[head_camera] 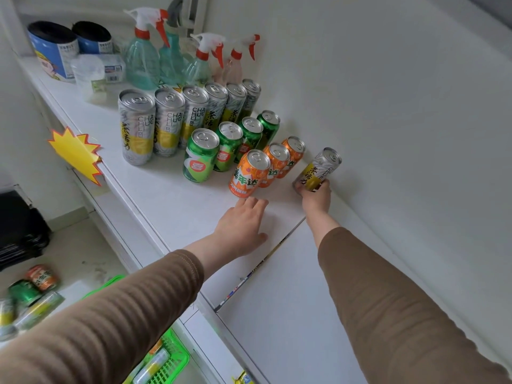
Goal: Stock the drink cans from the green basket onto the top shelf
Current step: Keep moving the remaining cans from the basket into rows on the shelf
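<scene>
On the white top shelf (166, 206) stand rows of cans: several tall silver-and-yellow cans (137, 126), several green cans (201, 155) and three orange cans (249, 173). My right hand (315, 199) grips the base of another tall silver-and-yellow can (318, 169), standing on the shelf close to the back wall, to the right of the orange row. My left hand (243, 221) lies flat on the shelf with fingers apart, just in front of the nearest orange can. The green basket (169, 358) shows at the bottom left under my left sleeve, with cans inside.
Spray bottles (144, 59), blue tubs (52, 48) and plastic packs fill the shelf's far end. A yellow starburst tag (77, 153) hangs from the shelf edge. More cans (30, 295) lie on a lower surface at left. The wall runs along the shelf's right side.
</scene>
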Tool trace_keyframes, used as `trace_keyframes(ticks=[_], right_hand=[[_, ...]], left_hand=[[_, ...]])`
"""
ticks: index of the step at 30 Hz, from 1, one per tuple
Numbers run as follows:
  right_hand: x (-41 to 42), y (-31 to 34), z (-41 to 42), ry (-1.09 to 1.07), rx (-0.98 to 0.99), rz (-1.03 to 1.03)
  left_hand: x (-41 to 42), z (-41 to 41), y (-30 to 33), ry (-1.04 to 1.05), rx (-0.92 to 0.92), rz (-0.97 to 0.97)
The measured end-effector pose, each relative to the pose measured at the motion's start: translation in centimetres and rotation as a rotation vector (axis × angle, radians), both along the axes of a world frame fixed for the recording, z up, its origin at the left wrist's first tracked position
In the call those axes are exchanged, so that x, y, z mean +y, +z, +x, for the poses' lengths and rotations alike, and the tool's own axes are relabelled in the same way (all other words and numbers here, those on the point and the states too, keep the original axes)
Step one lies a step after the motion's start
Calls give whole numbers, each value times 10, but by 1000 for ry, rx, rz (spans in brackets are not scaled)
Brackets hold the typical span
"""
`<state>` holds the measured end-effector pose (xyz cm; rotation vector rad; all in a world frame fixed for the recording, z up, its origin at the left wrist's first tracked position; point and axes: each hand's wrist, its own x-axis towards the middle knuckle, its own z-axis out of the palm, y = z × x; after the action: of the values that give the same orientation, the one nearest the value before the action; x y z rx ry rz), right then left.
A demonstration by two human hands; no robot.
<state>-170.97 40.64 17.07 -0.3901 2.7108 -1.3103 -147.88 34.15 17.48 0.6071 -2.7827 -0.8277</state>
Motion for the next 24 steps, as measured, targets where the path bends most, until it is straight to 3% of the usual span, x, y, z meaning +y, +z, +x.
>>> trace_keyframes(ticks=[10, 13, 19, 24], right_hand=[[5, 3, 32, -95, -100, -31], [11, 5, 74, -66, -7, 51], [16, 7, 193, 223, 288, 218], [-2, -2, 302, 324, 432, 309]], left_hand=[[-11, 31, -3, -5, -27, -16], [-21, 52, -6, -18, -36, -16], [-55, 116, -13, -15, -29, -30], [-90, 194, -23, -22, 73, -96]])
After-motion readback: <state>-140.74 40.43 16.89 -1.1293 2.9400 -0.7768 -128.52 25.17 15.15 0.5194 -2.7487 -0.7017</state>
